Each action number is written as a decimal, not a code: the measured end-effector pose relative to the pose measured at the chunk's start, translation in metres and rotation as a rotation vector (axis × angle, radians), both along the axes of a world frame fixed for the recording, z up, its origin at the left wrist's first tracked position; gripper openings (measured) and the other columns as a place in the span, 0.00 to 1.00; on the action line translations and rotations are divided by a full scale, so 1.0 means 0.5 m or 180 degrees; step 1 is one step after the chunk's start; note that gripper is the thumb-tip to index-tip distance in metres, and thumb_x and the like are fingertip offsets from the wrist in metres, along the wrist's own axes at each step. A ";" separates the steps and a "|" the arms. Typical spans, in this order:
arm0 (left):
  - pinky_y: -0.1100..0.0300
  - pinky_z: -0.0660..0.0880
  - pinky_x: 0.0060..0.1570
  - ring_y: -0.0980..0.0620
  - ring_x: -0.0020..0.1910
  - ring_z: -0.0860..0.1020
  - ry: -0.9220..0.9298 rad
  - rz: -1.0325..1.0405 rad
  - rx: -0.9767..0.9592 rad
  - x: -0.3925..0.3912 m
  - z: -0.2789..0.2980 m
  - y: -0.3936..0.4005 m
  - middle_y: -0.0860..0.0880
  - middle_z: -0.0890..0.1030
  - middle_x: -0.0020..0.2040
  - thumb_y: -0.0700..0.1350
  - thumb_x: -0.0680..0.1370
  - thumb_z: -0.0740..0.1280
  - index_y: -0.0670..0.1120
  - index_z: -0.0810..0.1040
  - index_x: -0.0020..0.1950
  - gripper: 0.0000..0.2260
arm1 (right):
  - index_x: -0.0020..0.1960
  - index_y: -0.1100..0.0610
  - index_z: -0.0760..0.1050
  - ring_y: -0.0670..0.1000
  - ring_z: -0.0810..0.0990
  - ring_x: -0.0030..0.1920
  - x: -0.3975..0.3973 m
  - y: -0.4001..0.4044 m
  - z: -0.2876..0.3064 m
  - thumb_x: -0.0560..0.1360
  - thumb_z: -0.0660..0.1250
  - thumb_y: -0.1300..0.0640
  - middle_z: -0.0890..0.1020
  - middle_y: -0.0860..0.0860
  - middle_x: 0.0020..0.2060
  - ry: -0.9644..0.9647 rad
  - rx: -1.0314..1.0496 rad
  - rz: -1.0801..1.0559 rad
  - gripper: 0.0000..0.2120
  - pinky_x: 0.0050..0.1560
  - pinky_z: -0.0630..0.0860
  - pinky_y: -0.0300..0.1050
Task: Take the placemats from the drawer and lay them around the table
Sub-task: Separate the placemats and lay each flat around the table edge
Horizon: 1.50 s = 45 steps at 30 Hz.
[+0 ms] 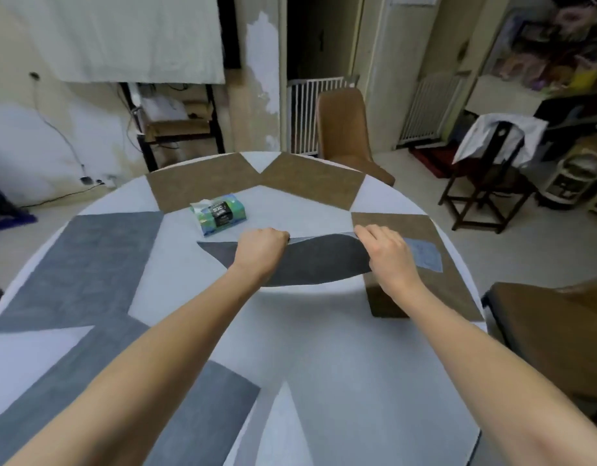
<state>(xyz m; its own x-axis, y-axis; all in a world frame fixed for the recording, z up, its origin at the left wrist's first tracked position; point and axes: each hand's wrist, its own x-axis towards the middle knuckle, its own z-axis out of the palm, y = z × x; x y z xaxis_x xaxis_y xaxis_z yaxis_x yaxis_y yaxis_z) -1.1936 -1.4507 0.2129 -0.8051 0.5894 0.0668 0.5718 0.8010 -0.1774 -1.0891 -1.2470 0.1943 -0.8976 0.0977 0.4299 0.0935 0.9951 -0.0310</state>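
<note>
Two bare forearms reach out over the round table (324, 348); the left hand (260, 252) and right hand (388, 255) each grip the far edge of a dark grey placemat (320, 260) — held lifted and sagging above the tabletop — beside a tissue pack (219, 215).

I note: grey placemat (310, 260) matt, felt-like cloth; brown placemats (203, 186) matt, fibrous; worktop (324, 348) smooth, pale; tissue pack (219, 215) glossy plastic.
</note>
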 end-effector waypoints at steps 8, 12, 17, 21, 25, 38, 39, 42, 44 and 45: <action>0.54 0.65 0.41 0.41 0.52 0.77 0.0215 0.1201 0.0465 0.071 0.013 0.039 0.44 0.79 0.51 0.36 0.77 0.59 0.45 0.76 0.54 0.09 | 0.74 0.57 0.61 0.62 0.78 0.51 -0.087 0.083 -0.002 0.73 0.57 0.73 0.77 0.59 0.56 -0.0778 0.0117 0.0950 0.31 0.46 0.73 0.52; 0.46 0.70 0.54 0.39 0.55 0.74 -0.0171 0.1355 0.0301 0.164 -0.065 0.060 0.42 0.75 0.54 0.31 0.75 0.61 0.43 0.72 0.60 0.15 | 0.77 0.53 0.50 0.60 0.80 0.45 -0.034 0.110 -0.047 0.76 0.54 0.69 0.77 0.57 0.52 -0.1403 0.1206 0.1181 0.32 0.38 0.68 0.48; 0.39 0.65 0.64 0.40 0.60 0.73 -0.0620 0.1468 0.0000 0.289 -0.171 0.075 0.43 0.76 0.57 0.34 0.77 0.60 0.43 0.69 0.65 0.17 | 0.77 0.56 0.50 0.58 0.81 0.46 0.062 0.132 -0.105 0.76 0.57 0.67 0.78 0.56 0.52 -0.1608 0.1880 0.1474 0.32 0.37 0.68 0.47; 0.35 0.61 0.67 0.39 0.65 0.69 -0.1017 0.1591 -0.0020 0.415 -0.244 0.090 0.41 0.72 0.61 0.33 0.77 0.61 0.44 0.65 0.69 0.21 | 0.75 0.56 0.53 0.57 0.80 0.50 0.173 0.140 -0.160 0.75 0.59 0.67 0.77 0.56 0.53 -0.1944 0.1741 0.1443 0.31 0.39 0.67 0.47; 0.32 0.57 0.68 0.36 0.71 0.62 -0.1415 0.1674 -0.0008 0.521 -0.292 0.099 0.40 0.66 0.69 0.31 0.77 0.59 0.44 0.60 0.73 0.25 | 0.70 0.58 0.59 0.57 0.80 0.52 0.284 0.138 -0.218 0.73 0.60 0.69 0.78 0.57 0.53 -0.2340 0.1483 0.1335 0.27 0.39 0.67 0.47; 0.30 0.47 0.70 0.40 0.78 0.43 -0.2220 0.1968 0.0050 0.694 -0.415 0.110 0.48 0.43 0.80 0.34 0.83 0.50 0.50 0.43 0.79 0.29 | 0.62 0.62 0.64 0.60 0.79 0.55 0.437 0.156 -0.366 0.76 0.55 0.70 0.76 0.59 0.56 -0.2504 0.0982 0.1068 0.15 0.48 0.75 0.52; 0.29 0.48 0.70 0.40 0.78 0.43 -0.2231 0.2014 0.0083 0.700 -0.424 0.110 0.48 0.42 0.80 0.34 0.83 0.51 0.51 0.43 0.79 0.29 | 0.61 0.62 0.64 0.60 0.77 0.57 0.445 0.160 -0.377 0.75 0.56 0.71 0.75 0.59 0.58 -0.2498 0.0904 0.1058 0.16 0.48 0.75 0.53; 0.29 0.50 0.69 0.38 0.78 0.42 -0.2171 0.2140 0.0138 0.717 -0.449 0.118 0.48 0.41 0.80 0.34 0.82 0.52 0.50 0.42 0.79 0.30 | 0.63 0.63 0.64 0.60 0.69 0.67 0.465 0.165 -0.400 0.72 0.60 0.74 0.67 0.63 0.67 -0.2533 0.0866 0.1003 0.20 0.50 0.76 0.54; 0.28 0.50 0.69 0.37 0.77 0.42 -0.2137 0.2186 0.0172 0.730 -0.458 0.128 0.47 0.41 0.80 0.34 0.82 0.53 0.49 0.42 0.79 0.30 | 0.63 0.64 0.64 0.60 0.67 0.69 0.476 0.164 -0.406 0.71 0.61 0.74 0.64 0.63 0.69 -0.2527 0.0912 0.0955 0.21 0.51 0.76 0.53; 0.28 0.50 0.68 0.36 0.77 0.42 -0.2103 0.2191 0.0175 0.733 -0.460 0.132 0.46 0.41 0.79 0.33 0.82 0.53 0.47 0.42 0.79 0.31 | 0.62 0.65 0.65 0.60 0.67 0.68 0.479 0.163 -0.408 0.71 0.62 0.74 0.65 0.63 0.69 -0.2495 0.0926 0.0939 0.21 0.51 0.77 0.53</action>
